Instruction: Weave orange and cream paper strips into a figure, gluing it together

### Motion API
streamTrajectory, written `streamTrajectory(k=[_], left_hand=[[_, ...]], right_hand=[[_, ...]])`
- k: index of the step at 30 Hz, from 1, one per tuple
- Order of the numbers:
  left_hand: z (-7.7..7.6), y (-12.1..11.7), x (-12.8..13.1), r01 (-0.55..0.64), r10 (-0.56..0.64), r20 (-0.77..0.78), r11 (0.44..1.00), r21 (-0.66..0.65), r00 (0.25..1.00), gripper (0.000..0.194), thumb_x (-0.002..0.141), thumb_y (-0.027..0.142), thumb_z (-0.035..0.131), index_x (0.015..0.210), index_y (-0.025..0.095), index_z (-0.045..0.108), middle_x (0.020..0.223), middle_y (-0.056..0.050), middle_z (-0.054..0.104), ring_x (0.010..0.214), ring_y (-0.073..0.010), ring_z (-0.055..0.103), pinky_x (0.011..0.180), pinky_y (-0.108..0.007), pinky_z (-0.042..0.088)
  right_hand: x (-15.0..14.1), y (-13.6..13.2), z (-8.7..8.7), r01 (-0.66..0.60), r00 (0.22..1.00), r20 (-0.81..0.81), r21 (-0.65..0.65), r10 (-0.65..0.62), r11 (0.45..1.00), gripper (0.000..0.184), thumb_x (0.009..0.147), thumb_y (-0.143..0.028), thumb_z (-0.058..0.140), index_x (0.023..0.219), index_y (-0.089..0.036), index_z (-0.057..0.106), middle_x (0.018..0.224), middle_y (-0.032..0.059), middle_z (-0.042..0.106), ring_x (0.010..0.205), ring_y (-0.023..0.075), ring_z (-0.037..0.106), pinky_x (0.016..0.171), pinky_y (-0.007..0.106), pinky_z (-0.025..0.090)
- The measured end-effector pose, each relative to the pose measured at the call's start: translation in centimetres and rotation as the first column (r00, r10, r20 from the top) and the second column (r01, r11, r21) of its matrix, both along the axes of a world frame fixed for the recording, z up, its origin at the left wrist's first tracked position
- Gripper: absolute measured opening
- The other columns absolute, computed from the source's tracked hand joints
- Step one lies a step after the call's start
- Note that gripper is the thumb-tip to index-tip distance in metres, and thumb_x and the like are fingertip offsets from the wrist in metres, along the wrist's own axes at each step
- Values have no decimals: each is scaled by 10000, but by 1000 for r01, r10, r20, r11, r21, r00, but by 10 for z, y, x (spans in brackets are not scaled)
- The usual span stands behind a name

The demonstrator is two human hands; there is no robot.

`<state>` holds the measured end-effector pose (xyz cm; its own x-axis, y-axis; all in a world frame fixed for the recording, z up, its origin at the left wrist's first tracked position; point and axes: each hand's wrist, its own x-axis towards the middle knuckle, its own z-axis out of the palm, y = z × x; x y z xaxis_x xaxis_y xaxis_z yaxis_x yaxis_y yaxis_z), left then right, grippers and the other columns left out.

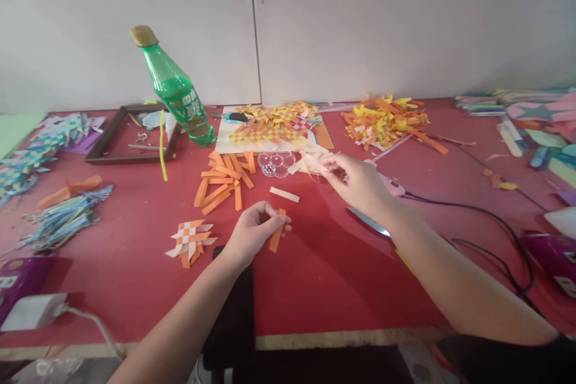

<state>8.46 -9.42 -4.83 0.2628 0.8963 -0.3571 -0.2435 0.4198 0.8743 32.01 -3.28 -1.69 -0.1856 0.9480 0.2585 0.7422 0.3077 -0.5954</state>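
My left hand (258, 229) pinches a folded orange paper strip (276, 240) above the red table. Farther back, my right hand (355, 180) has its fingers closed at a small heap of cream paper strips (310, 160); its fingertips seem to grip a strip there. One loose cream strip (284, 194) lies between the hands. To the left spreads a pile of orange strips (225, 180). Nearer to me is a small woven piece of orange and white strips (191, 240). A clear plastic palette (275, 164) with small shiny bits in one well sits behind the loose strip.
A green bottle (180, 93) stands at the back left by a dark frame (130, 157). Yellow-orange weaving lies on a pale board (225, 141). Yellow and orange scraps (387, 123) are heaped at back right. A black cable (477, 207) curves near my right forearm, beside a metal blade (366, 221).
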Motion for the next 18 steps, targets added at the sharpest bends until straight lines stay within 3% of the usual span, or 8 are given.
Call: streamTrajectory(k=[2,5,8,12,15,18], left_hand=[[-1,-1,1,-3,3,8,1000,-6,1000,336,720,347,769,720,174,482,761,-35,715,696,-143,675,637,-247,490],[-2,-2,1,-4,4,10,1000,-4,1000,326,725,325,770,715,175,481,726,-23,706,687,-140,676,638,-243,492],[-3,-2,1,-5,4,3,1000,8,1000,306,736,308,763,708,175,488,675,-2,685,656,-120,655,637,-229,480],[-2,-3,1,-5,6,-18,999,36,1000,280,739,284,763,692,170,511,658,7,673,648,-94,624,642,-200,454],[-2,-3,1,-7,9,-32,999,47,999,279,740,292,764,690,171,517,666,10,670,643,-88,615,629,-191,445],[-1,-3,1,-2,4,-41,999,48,999,273,735,307,770,736,177,530,679,23,671,649,-88,629,647,-193,460]], right_hand=[[-3,-8,-4,-5,997,-72,-16,3,1000,176,873,-250,553,1020,-229,648,958,54,717,811,193,662,726,335,498],[-7,-20,-8,-54,981,-190,-58,42,997,138,871,-276,565,925,-216,676,958,55,715,838,187,670,728,326,529],[-13,-33,-6,-188,944,-299,-133,141,973,189,885,-273,537,982,-226,692,942,39,721,840,167,689,735,306,567],[-23,-51,-4,-355,862,-452,-214,230,910,295,898,-232,502,1144,-261,662,1081,44,684,958,151,672,822,299,572],[-28,-58,-8,-341,831,-528,-232,176,911,223,872,-276,596,1072,-258,695,1015,43,657,877,144,662,746,275,575],[-29,-62,-14,-272,859,-488,-174,157,946,155,862,-307,626,970,-249,723,898,28,603,743,122,616,661,270,552]])
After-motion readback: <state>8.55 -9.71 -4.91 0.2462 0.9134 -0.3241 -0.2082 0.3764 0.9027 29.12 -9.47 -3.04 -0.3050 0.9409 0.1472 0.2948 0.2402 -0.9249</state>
